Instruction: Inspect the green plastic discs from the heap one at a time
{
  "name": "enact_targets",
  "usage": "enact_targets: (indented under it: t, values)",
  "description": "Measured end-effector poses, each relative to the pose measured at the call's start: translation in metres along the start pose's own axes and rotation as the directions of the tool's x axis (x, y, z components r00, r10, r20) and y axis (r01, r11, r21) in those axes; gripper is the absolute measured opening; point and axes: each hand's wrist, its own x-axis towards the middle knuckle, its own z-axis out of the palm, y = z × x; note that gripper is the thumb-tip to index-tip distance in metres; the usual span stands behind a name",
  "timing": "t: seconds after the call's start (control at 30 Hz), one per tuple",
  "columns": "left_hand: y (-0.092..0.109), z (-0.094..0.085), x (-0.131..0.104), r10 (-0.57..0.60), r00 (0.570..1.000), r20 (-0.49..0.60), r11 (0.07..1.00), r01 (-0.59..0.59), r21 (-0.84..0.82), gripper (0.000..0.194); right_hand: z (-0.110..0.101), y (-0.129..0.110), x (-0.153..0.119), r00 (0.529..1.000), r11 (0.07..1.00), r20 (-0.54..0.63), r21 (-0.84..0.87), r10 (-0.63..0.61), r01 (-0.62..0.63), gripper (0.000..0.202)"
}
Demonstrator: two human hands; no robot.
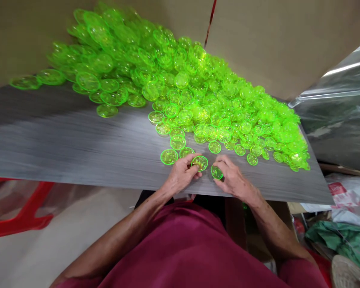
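My left hand (184,172) holds a round clear-green disc (199,163) between thumb and fingers, near the front edge of the grey table (78,148). Just to the right, my right hand (231,176) grips another green disc (217,172) by its right side. The two discs are a small gap apart. Beyond both hands lies a large heap of similar translucent green discs (204,104). A few loose ones rest close to my left hand, including one disc (169,157) flat on the table.
Brown board-like panels (273,44) stand behind the heap. Clear plastic sheeting (342,108) hangs at the right. A red plastic frame (27,220) is at lower left. Bags, among them a green one (342,240), lie at lower right, and an open box (259,240) is below the table edge.
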Motion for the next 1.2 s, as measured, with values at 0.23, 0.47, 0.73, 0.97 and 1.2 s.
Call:
enact_targets:
  t: [0.23, 0.47, 0.73, 0.97, 1.2]
  values:
    - [0.012, 0.006, 0.001, -0.009, 1.000, 0.012, 0.981, 0.006, 0.194, 0.067, 0.010, 0.004, -0.002, 0.971, 0.999, -0.238, 0.043, 0.019, -0.009, 0.044]
    - [0.013, 0.013, 0.001, 0.043, 0.973, 0.229, 0.994, -0.064, 0.085, 0.070, 0.009, 0.004, -0.004, 0.991, 0.998, -0.111, 0.015, 0.070, -0.069, 0.051]
    - [0.011, 0.003, -0.002, -0.087, 0.950, 0.300, 0.966, 0.154, -0.208, 0.054, 0.000, -0.001, -0.011, 0.983, 0.978, -0.067, -0.104, 0.174, -0.180, 0.057]
    - [0.023, 0.006, 0.000, -0.204, 0.960, 0.192, 0.920, 0.255, -0.297, 0.042, -0.014, -0.012, 0.008, 0.916, 0.903, 0.256, -0.382, 0.308, -0.197, 0.056]
    - [0.029, 0.009, 0.005, -0.231, 0.959, 0.161, 0.917, 0.271, -0.293, 0.034, 0.009, -0.001, 0.017, 0.982, 0.966, 0.102, -0.221, 0.159, -0.133, 0.075]
